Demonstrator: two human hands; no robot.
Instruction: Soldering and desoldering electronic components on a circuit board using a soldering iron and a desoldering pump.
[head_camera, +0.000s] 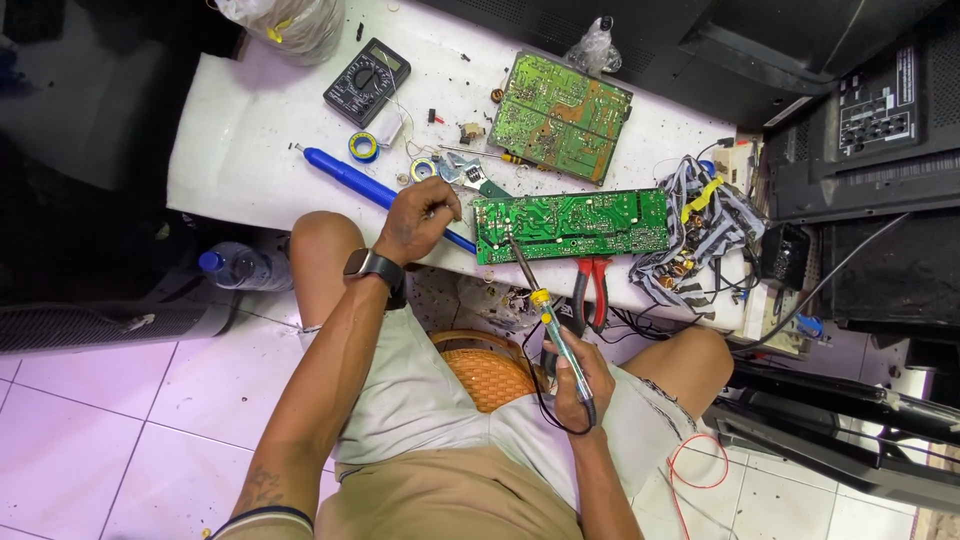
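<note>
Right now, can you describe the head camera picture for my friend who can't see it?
A seated person's right hand holds a soldering iron, its tip on a green circuit board at the edge of a white table. The left hand rests on the table beside the board. A second board, a multimeter and red pliers lie nearby.

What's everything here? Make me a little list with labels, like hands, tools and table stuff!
Right hand: holds a soldering iron, tip on the near circuit board
Left hand: on the table edge beside that board, over a blue tool
Table: white, low
Other board: farther back
Meter: black, back left
Pliers: red handles, near edge
Wires: tangled bundle, right
Floor: bottle, left
</note>
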